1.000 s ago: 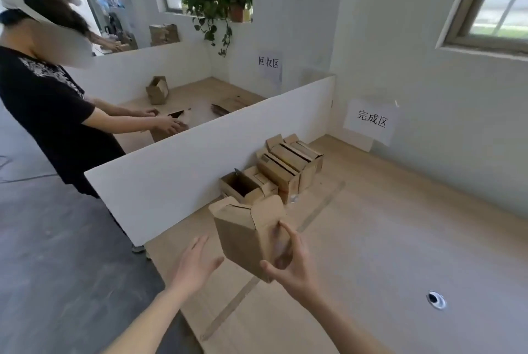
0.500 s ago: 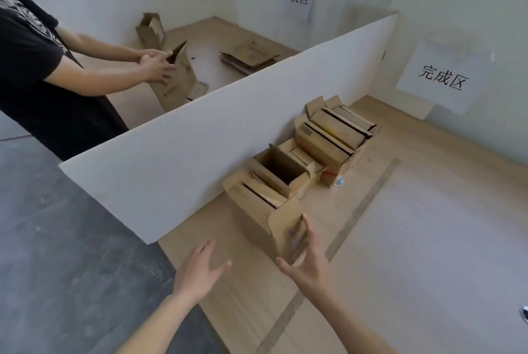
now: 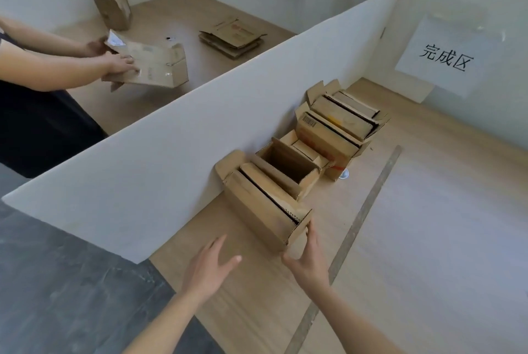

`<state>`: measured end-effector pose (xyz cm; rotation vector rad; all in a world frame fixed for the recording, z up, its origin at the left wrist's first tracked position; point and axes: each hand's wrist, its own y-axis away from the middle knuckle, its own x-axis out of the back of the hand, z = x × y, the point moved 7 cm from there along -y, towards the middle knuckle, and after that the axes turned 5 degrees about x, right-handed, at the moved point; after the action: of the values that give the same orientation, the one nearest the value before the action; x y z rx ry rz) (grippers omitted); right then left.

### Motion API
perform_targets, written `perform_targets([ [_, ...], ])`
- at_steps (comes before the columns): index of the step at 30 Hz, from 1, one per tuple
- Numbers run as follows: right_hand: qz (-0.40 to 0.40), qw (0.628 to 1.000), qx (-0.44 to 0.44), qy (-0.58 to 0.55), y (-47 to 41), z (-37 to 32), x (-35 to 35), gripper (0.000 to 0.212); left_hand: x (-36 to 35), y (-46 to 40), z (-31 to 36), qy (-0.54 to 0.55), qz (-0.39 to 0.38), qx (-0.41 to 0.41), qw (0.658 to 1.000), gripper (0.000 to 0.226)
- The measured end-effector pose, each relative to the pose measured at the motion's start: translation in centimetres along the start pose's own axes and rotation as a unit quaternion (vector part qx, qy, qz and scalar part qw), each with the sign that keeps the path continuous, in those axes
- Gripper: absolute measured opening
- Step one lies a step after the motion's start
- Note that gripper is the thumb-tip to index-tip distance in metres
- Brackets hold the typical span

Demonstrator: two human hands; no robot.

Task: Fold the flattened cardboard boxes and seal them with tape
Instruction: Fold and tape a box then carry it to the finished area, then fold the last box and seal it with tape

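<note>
Several folded cardboard boxes [image 3: 337, 130] are standing in a row against the white divider [image 3: 200, 136], most with flaps unsealed; no tape is showing. The nearest box [image 3: 263, 208] is resting on the wooden table [image 3: 428, 210] at the row's end. The right hand [image 3: 307, 260] is touching its near end, fingers spread. The left hand [image 3: 207, 268] is hovering beside it, fingers straight and parted, holding nothing.

Beyond the right hand [image 3: 310, 263], five folded boxes [image 3: 328, 136] line the divider [image 3: 171, 165], possibly six. Two paper signs [image 3: 445, 57]. Across it, one upright box [image 3: 113, 6].
</note>
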<state>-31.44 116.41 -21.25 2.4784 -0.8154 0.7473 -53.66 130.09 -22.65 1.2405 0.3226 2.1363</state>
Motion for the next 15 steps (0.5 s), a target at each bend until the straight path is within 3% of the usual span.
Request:
perform_targets([
  [9, 0.001, 1.0, -0.028, 0.014, -1.4, 0.1, -0.4, 0.118, -0.6, -0.8, 0.0, -0.014, -0.012, -0.011, 1.0, 0.091],
  [15, -0.022, 0.999, -0.037, 0.032, -0.6, 0.4, 0.3, 0.12, 0.3, 0.3, 2.7, -0.048, 0.008, -0.039, 0.998, 0.081],
])
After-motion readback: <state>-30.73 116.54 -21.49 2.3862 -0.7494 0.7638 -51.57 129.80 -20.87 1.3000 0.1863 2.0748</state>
